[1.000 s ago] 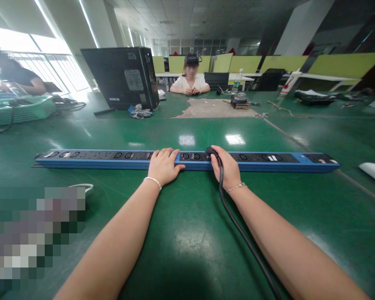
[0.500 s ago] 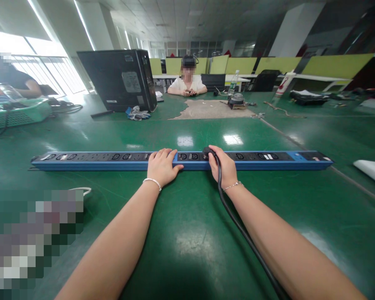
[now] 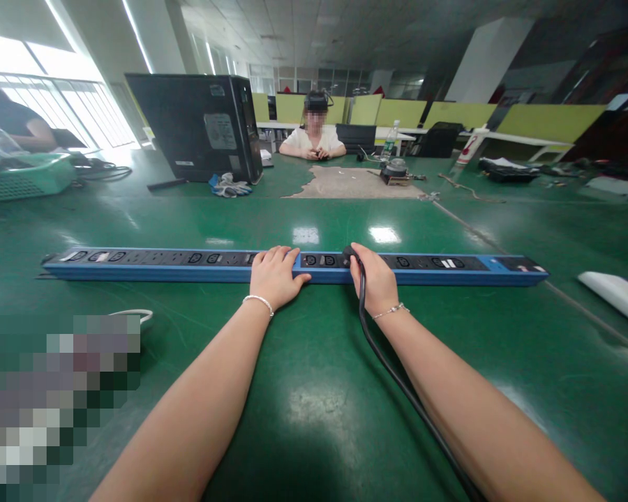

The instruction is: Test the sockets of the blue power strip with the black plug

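Observation:
A long blue power strip (image 3: 230, 275) with a row of black sockets lies across the green table. My left hand (image 3: 276, 277) rests on it left of its middle, fingers spread over the top and thumb along the near side. Right of the middle, my right hand (image 3: 375, 280) grips a black plug (image 3: 348, 252) at the strip's sockets. From the plug a black cable (image 3: 384, 362) runs down beside my right forearm. Whether the plug sits fully in a socket cannot be made out.
Beyond the strip stand a black computer case (image 3: 188, 129), gloves (image 3: 230, 185) and a bottle (image 3: 391, 139). A green basket (image 3: 36, 176) is at left, a white object (image 3: 615, 296) at right. One person sits across the table, another at far left.
The view has shifted slightly, and the strip's ends appear a little further left. The plug appears slightly lower against the strip, with my right hand still gripping it. My left hand remains on the strip.

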`<action>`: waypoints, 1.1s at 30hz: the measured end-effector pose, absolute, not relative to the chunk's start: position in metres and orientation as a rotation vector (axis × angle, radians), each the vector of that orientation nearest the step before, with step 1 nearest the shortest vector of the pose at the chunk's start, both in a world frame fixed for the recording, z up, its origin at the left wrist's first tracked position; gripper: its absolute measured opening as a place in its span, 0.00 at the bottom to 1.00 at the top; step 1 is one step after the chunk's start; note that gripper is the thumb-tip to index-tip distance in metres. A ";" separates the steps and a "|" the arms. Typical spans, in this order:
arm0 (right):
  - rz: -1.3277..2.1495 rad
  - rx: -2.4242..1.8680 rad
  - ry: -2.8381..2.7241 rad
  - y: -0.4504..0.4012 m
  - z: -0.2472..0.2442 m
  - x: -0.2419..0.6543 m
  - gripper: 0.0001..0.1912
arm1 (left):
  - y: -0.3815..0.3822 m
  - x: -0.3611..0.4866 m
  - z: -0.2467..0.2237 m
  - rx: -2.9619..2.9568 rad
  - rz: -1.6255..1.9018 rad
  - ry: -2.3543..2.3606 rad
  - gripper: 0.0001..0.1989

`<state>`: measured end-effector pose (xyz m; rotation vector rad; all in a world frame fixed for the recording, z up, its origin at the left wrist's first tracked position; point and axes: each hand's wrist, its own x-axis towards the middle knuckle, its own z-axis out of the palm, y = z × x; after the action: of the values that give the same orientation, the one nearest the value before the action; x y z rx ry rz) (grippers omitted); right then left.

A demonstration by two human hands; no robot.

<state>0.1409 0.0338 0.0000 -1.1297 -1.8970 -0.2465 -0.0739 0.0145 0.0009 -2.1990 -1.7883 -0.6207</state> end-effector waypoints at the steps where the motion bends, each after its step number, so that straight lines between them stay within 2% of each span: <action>1: -0.236 -1.136 -1.890 0.034 -0.001 0.141 0.18 | 0.014 -0.074 0.001 -2.198 -0.620 -1.795 0.29; 12: -0.253 -1.180 -1.956 0.037 0.009 0.142 0.16 | 0.014 -0.074 0.001 -2.191 -0.637 -1.808 0.29; 18: -0.397 -1.407 -2.044 0.038 0.019 0.128 0.15 | 0.015 -0.074 0.001 -2.201 -0.651 -1.813 0.29; 33: -0.558 -1.398 -2.109 0.019 0.000 0.133 0.20 | 0.012 -0.070 0.001 -2.154 -0.590 -1.833 0.29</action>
<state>0.1330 0.0192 0.0002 -1.3985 -2.1086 -0.5579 -0.0700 0.0117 0.0011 -2.1540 -1.8326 -0.5904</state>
